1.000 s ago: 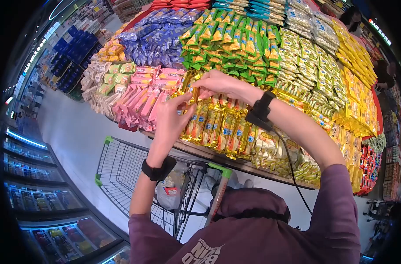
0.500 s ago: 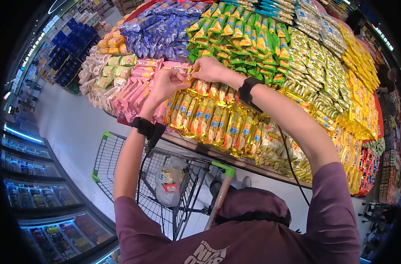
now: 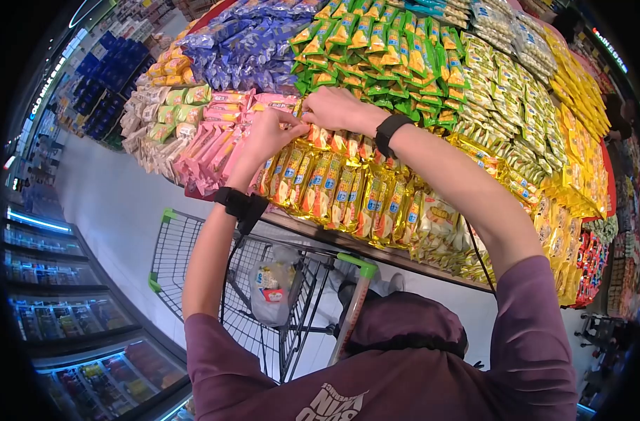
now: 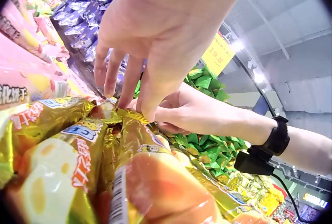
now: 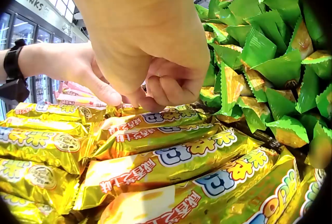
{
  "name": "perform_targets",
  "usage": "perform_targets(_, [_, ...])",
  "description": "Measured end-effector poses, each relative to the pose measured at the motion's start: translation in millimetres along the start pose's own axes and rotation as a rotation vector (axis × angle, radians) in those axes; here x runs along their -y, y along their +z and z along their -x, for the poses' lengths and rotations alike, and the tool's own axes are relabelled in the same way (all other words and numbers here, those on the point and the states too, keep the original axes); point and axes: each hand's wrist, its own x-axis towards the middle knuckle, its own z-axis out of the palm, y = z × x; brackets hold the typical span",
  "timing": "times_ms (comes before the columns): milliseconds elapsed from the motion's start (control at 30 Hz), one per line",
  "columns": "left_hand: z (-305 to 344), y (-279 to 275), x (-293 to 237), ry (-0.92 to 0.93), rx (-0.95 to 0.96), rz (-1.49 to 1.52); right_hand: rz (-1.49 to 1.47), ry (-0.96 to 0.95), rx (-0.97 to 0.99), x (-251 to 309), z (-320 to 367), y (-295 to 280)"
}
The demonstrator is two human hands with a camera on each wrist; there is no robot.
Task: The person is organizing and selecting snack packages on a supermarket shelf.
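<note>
Gold-wrapped snack packets (image 3: pixel 327 186) lie in close rows at the front of a heaped display. My left hand (image 3: pixel 265 135) reaches down at the back of these rows; in the left wrist view, its thumb and fingers pinch the crimped yellow end of a gold snack packet (image 4: pixel 155 174). My right hand (image 3: pixel 340 111) is right beside it, the two hands' fingertips nearly meeting. In the right wrist view, the right fingers (image 5: pixel 174 86) are curled, with the thumb down at the ends of the gold packets (image 5: pixel 171 154). What the right fingertips grip is mostly hidden behind the hand.
Pink packets (image 3: pixel 208 151) lie to the left, purple ones (image 3: pixel 246 56) behind them, green ones (image 3: pixel 397 59) behind the hands. A shopping cart (image 3: pixel 187 263) with a filled plastic bag (image 3: pixel 271 295) stands below the display edge. A yellow price sign (image 4: pixel 217 55) rises behind.
Both hands have moved up and slightly left over the gold packets and come closer together. From half a second ago to now they have barely moved; the left fingers reach lower.
</note>
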Motion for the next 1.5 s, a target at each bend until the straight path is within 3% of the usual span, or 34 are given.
perform_targets(233, [-3, -13, -2, -0.084, -0.007, 0.049, -0.047, -0.053, 0.006, 4, 10, -13])
perform_targets(333, [-3, -8, 13, 0.018, -0.037, 0.066, -0.106, -0.172, 0.068, 2, 11, -18])
perform_targets(533, [-6, -3, 22, -0.022, 0.073, 0.174, -0.025, -0.563, -0.143, -4, 1, -3])
perform_targets(733, [-9, 1, 25, -0.022, 0.115, 0.156, 0.125, -0.417, 0.112, 14, 7, -25])
perform_targets(833, [-11, 2, 29, -0.024, 0.116, 0.170, 0.114, -0.424, 0.097, 12, 6, -21])
perform_targets(933, [-12, -1, 30, -0.065, 0.168, 0.136, 0.083, -0.522, -0.054, 7, 6, -13])
perform_targets(1133, [-11, -6, 28, -0.038, 0.241, 0.108, 0.174, -0.689, -0.136, -3, 5, -2])
perform_targets(1233, [-8, -7, 23, -0.128, 0.217, 0.219, 0.142, -0.730, -0.161, -6, 6, 0])
perform_targets(1333, [-7, -7, 21, -0.122, 0.216, 0.229, 0.141, -0.692, -0.173, -1, 6, 2])
perform_targets(1500, [-7, 0, 25, -0.023, 0.112, 0.289, -0.059, -0.499, -0.031, 3, 1, 0])
